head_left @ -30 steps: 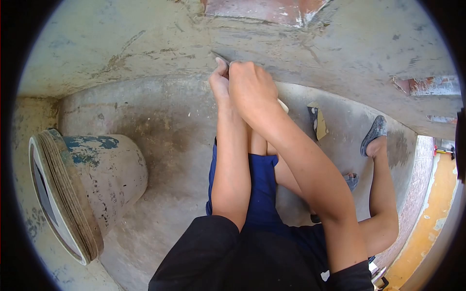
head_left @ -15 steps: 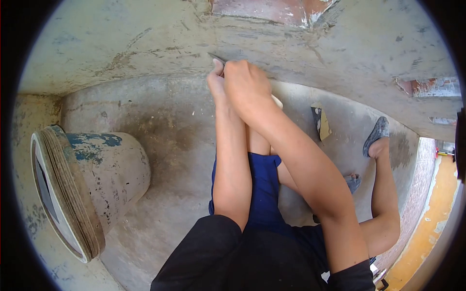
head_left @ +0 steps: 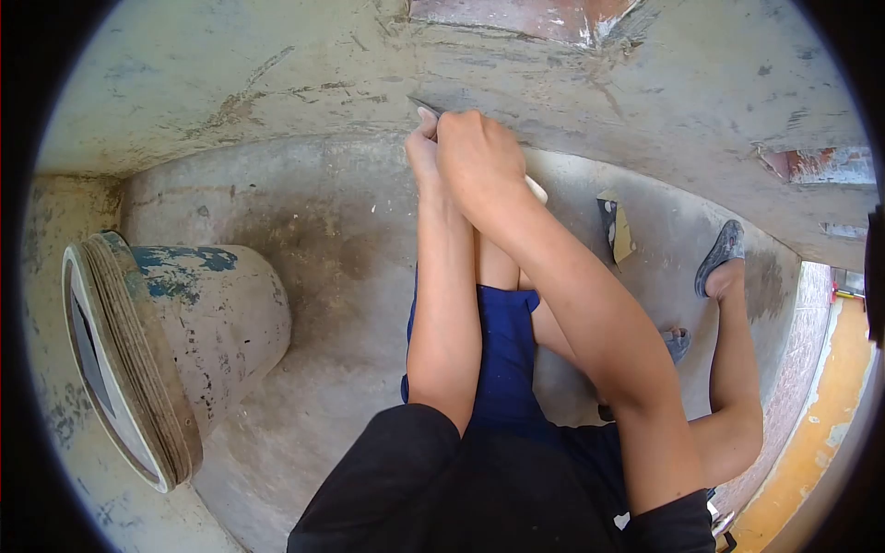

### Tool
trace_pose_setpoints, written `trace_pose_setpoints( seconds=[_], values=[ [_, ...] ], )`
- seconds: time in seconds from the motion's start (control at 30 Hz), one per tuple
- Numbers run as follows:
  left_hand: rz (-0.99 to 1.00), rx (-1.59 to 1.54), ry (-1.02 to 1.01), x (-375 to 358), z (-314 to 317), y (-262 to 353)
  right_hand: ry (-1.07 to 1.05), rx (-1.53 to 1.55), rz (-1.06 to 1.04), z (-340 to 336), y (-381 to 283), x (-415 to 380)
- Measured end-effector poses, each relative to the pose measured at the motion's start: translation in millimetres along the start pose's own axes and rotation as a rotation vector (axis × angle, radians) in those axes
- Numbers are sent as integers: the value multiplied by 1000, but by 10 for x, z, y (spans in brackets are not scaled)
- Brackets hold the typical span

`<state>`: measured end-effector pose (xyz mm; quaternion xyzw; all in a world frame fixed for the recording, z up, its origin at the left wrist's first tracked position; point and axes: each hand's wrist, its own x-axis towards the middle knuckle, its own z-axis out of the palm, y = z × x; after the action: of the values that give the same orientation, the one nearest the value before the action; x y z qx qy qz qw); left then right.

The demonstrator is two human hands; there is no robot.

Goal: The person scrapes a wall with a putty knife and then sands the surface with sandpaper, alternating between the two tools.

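Shifted slightly leftward along the wall [head_left: 230, 55], relative to its reddish patch [head_left: 516, 14], since one second ago: the thin tool [head_left: 425, 104] and both of my hands. The tool's dark tip projects just beyond my hands, up and to the left, close against the lower wall; whether it touches cannot be told. My right hand [head_left: 481, 152] is closed around the tool in a fist. My left hand [head_left: 423, 147] is pressed beside it, thumb at the tool's edge; its fingers are largely hidden, so I cannot tell whether they pinch. Near my right wrist protrudes a pale piece [head_left: 536, 190], possibly the tool's other end. Farther right on the concrete floor [head_left: 341, 276] lies an angular scrap [head_left: 622, 230], with a shod foot [head_left: 719, 258] beyond. Well apart, at far left, stands a paint-stained bucket [head_left: 221, 313].
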<state>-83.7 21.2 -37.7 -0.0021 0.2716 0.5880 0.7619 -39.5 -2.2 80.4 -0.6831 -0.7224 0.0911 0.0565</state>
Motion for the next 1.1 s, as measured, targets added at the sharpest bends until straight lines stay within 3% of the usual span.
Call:
trace_pose_setpoints(
  seconds=[0.03, 0.07, 0.13, 0.23, 0.43, 0.63, 0.7, 0.93, 1.1],
  values=[
    [-64, -18, -81, -22, 106, 98, 13, -5, -9, -18, 11, -5],
    [-57, -23, -87, 128, -101, -35, -1, -48, -12, -20, 40, -67],
    [3, 83, -288, 619, -721, -333, 0, -83, -28, -24, 61, -39],
    [-2, 85, -267, 695, -745, -217, -14, -29, 46, 67, 77, -19],
    [3, 93, -249, 635, -765, 151, -61, -46, -60, 237, -86, 100],
    [-6, 98, -223, 527, -767, 315, -148, -31, 12, 404, -240, 309],
    [9, 92, -212, 281, -793, 154, -241, -94, 6, 403, -314, 330],
    [-27, 65, -182, 515, -606, 125, -160, -40, 36, 291, -162, 224],
    [-26, 77, -169, 228, -612, 178, -206, -106, 37, 409, -264, 251]
  ],
)
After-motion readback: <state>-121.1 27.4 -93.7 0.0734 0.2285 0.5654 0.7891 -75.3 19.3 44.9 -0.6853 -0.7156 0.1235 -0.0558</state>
